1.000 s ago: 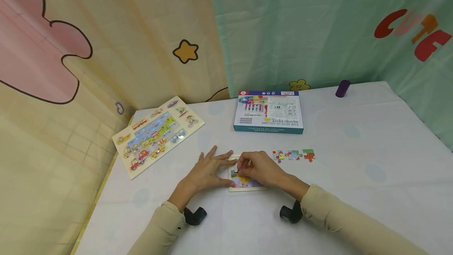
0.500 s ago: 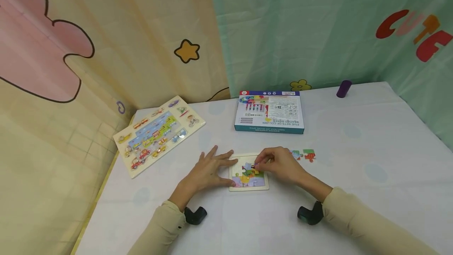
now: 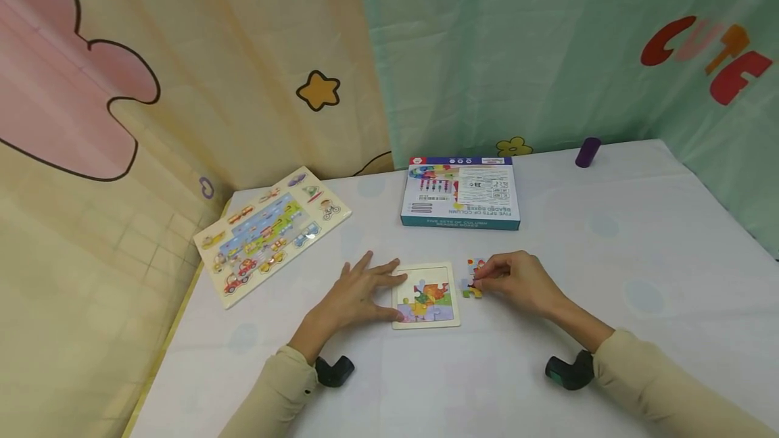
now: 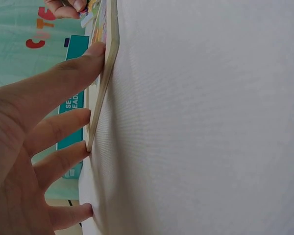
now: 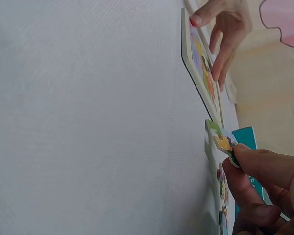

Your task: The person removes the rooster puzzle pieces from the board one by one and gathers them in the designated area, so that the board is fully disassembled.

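Observation:
In the head view my left hand [image 3: 356, 296] spreads its fingers along the left side of a small framed jigsaw puzzle [image 3: 456, 303]. Its thumb [image 4: 93, 54] rests on the frame's edge in the left wrist view. To the right of the frame, my right hand [image 3: 517, 282] pinches a jigsaw piece [image 5: 221, 139] coloured green, yellow and blue between thumb and finger, tilted just over the cloth. Beyond it lies a loose jigsaw piece [image 3: 473, 264]; my right hand hides others in the head view. The frame is partly filled, with bare board along its top and left.
A flat boxed set [image 3: 460, 195] lies behind the frame. At the back left is a vehicle picture board [image 3: 274, 235]. A purple cylinder [image 3: 587, 153] stands near the far edge, before the curtain. Black devices [image 3: 572, 370] are strapped at both wrists.
My right hand has moved right, off the framed puzzle, carrying the jigsaw piece in its fingers. My left hand stays at the frame's left side.

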Tool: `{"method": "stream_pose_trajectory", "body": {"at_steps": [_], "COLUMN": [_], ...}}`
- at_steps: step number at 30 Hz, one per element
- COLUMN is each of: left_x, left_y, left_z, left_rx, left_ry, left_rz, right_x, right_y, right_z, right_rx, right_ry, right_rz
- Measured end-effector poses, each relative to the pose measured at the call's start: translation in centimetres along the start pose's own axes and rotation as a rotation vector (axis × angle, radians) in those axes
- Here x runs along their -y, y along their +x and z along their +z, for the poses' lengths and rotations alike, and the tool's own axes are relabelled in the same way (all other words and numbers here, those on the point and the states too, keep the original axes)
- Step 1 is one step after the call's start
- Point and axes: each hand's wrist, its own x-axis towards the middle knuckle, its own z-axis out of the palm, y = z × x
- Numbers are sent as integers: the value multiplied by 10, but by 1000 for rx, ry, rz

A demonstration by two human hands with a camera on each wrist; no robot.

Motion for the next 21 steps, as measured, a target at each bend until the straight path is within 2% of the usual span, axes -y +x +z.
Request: {"method": "stream_pose_trajectory", "body": {"at_steps": [16, 21], "left_x": [1, 1], "left_y": [0, 0], "left_z": [0, 0], "left_rx": [3, 2], "left_ry": [-11, -8], "left_rz": [0, -1], "right_x": [-2, 0], "right_y": [-4, -5], "right_z": [-8, -6], "right_rx": [-43, -70], "right_ry": [-85, -162], "right_rz": [43, 39]}}
